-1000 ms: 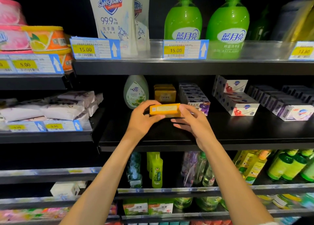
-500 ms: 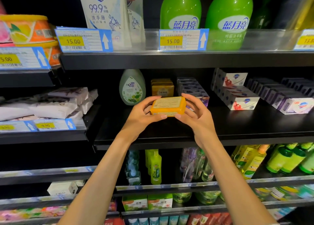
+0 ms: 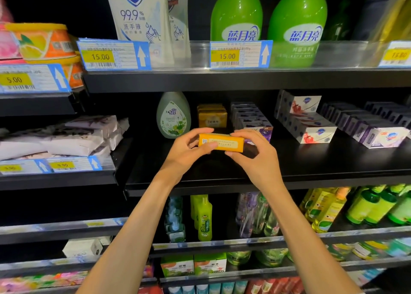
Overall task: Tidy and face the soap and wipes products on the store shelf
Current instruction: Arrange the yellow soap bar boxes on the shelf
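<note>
Orange soap box is off the shelf, pinched btwn both hands just above the bare front of the black shelf. Left hand clamps its left end, right hand the right end, arms reaching fwd. Looks like mid-facing step; next prob needs setting it down label-out in front of the same-colour stack.

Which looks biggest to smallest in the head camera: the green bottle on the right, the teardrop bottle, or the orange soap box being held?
1. Green bottle on the right, though its top is cut off.
2. Teardrop bottle.
3. Orange soap box, smallest-looking despite being nearest the camera.
</note>
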`<state>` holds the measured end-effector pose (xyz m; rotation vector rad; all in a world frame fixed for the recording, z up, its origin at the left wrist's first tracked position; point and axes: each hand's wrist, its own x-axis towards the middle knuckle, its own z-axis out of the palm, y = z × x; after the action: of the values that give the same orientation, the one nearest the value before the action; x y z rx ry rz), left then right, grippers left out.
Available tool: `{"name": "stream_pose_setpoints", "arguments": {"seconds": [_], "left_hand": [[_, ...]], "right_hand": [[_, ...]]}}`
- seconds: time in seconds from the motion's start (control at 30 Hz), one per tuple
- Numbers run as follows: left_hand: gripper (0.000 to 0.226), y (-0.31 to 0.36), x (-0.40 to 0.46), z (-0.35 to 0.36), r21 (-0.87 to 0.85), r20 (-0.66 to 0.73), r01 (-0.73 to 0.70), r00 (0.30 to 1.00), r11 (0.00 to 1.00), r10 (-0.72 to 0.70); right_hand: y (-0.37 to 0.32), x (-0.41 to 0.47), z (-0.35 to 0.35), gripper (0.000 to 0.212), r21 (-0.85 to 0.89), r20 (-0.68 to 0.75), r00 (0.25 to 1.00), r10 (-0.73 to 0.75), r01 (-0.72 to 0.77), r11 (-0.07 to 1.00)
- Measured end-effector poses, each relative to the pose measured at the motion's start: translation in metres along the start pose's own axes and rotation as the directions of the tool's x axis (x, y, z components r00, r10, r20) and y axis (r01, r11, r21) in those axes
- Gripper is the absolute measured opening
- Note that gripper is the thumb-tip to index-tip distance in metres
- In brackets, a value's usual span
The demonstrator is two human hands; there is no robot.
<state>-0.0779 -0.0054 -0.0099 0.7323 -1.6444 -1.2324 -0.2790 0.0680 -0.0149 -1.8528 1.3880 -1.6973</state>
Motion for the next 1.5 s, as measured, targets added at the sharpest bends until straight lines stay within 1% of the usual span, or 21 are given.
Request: {"name": "stream_pose_setpoints", "arguments": {"seconds": [0.07, 0.13, 0.2, 0.23, 0.3, 0.37, 0.43, 0.57, 0.7, 0.83, 0.97, 1.03, 1.1, 1.13, 1.2, 1.27, 1.33, 1.4, 1.43, 1.47, 1.5], "left_hand": [[0.066, -0.001, 0.003, -0.001, 0.046, 0.023, 0.014, 1.0, 0.999, -0.015], [0.081, -0.002, 0.003, 0.0, 0.118, 0.082, 0.041, 0.995, 0.992, -0.051], [0.094, -0.003, -0.002, 0.002, 0.26, 0.17, 0.06, 0.98, 0.964, -0.107], [0.098, -0.002, -0.006, 0.003, 0.371, 0.217, 0.055, 0.965, 0.927, -0.144], [0.098, 0.0, -0.015, 0.005, 0.592, 0.293, 0.008, 0.929, 0.806, -0.224], [0.094, -0.004, -0.018, 0.005, 0.715, 0.363, -0.078, 0.89, 0.695, -0.274], [0.089, -0.009, -0.018, 0.005, 0.744, 0.394, -0.115, 0.871, 0.658, -0.294], [0.083, -0.016, -0.016, 0.001, 0.76, 0.385, -0.12, 0.875, 0.639, -0.294], [0.083, -0.02, -0.015, -0.001, 0.763, 0.385, -0.123, 0.876, 0.634, -0.292], [0.087, -0.022, -0.014, -0.002, 0.757, 0.397, -0.141, 0.875, 0.638, -0.277], [0.085, -0.021, -0.014, -0.002, 0.743, 0.394, -0.127, 0.877, 0.658, -0.275], [0.087, -0.022, -0.013, -0.002, 0.731, 0.403, -0.134, 0.876, 0.669, -0.265], [0.093, -0.024, -0.013, -0.003, 0.731, 0.41, -0.146, 0.874, 0.667, -0.259], [0.093, -0.023, -0.014, -0.003, 0.725, 0.411, -0.148, 0.877, 0.673, -0.25], [0.085, -0.017, -0.015, -0.001, 0.689, 0.398, -0.136, 0.892, 0.712, -0.215], [0.071, -0.009, -0.016, 0.0, 0.636, 0.355, -0.106, 0.919, 0.765, -0.168], [0.062, -0.004, -0.014, 0.0, 0.561, 0.289, -0.066, 0.95, 0.825, -0.121], [0.052, -0.004, -0.006, -0.001, 0.475, 0.187, -0.006, 0.978, 0.88, -0.094], [0.049, -0.005, -0.001, -0.002, 0.462, 0.124, 0.018, 0.989, 0.887, -0.085], [0.048, -0.006, 0.006, -0.003, 0.467, 0.06, 0.045, 0.995, 0.883, -0.083], [0.047, -0.007, 0.013, -0.004, 0.465, 0.002, 0.078, 0.996, 0.882, -0.09]], "right_hand": [[-0.001, -0.004, -0.006, 0.041, 0.0, -0.01, 1.0, 0.027, -0.027, 1.0], [0.001, -0.008, -0.017, 0.04, 0.002, -0.043, 0.997, 0.065, -0.065, 0.998], [0.005, -0.012, -0.032, 0.039, 0.013, -0.087, 0.989, 0.115, -0.115, 0.993], [0.007, -0.014, -0.04, 0.037, 0.02, -0.108, 0.984, 0.143, -0.141, 0.99], [0.013, -0.018, -0.055, 0.032, 0.017, -0.153, 0.967, 0.205, -0.205, 0.979], [0.019, -0.02, -0.068, 0.029, -0.016, -0.196, 0.947, 0.255, -0.263, 0.965], [0.028, -0.02, -0.079, 0.028, -0.055, -0.233, 0.924, 0.304, -0.324, 0.944], [0.044, -0.014, -0.096, 0.036, -0.133, -0.27, 0.885, 0.381, -0.426, 0.895], [0.05, -0.007, -0.102, 0.035, -0.219, -0.274, 0.872, 0.405, -0.467, 0.857], [0.054, 0.003, -0.104, 0.048, -0.264, -0.293, 0.853, 0.432, -0.507, 0.82], [0.048, 0.007, -0.104, 0.05, -0.275, -0.279, 0.854, 0.439, -0.51, 0.815], [0.045, 0.005, -0.102, 0.053, -0.312, -0.264, 0.865, 0.426, -0.494, 0.812], [0.043, -0.001, -0.1, 0.063, -0.371, -0.262, 0.876, 0.405, -0.478, 0.796], [0.042, -0.004, -0.1, 0.068, -0.406, -0.274, 0.887, 0.371, -0.456, 0.792], [0.038, -0.015, -0.099, 0.071, -0.499, -0.283, 0.932, 0.226, -0.345, 0.795], [0.033, -0.025, -0.095, 0.064, -0.585, -0.191, 0.98, 0.051, -0.155, 0.796], [0.032, -0.034, -0.088, 0.054, -0.649, -0.02, 0.998, -0.066, 0.038, 0.76], [0.036, -0.038, -0.082, 0.05, -0.731, 0.134, 0.978, -0.161, 0.207, 0.65], [0.038, -0.039, -0.08, 0.05, -0.768, 0.177, 0.963, -0.201, 0.263, 0.584], [0.04, -0.038, -0.078, 0.05, -0.788, 0.194, 0.953, -0.231, 0.292, 0.543], [0.04, -0.038, -0.076, 0.05, -0.79, 0.197, 0.947, -0.253, 0.307, 0.531]]}}
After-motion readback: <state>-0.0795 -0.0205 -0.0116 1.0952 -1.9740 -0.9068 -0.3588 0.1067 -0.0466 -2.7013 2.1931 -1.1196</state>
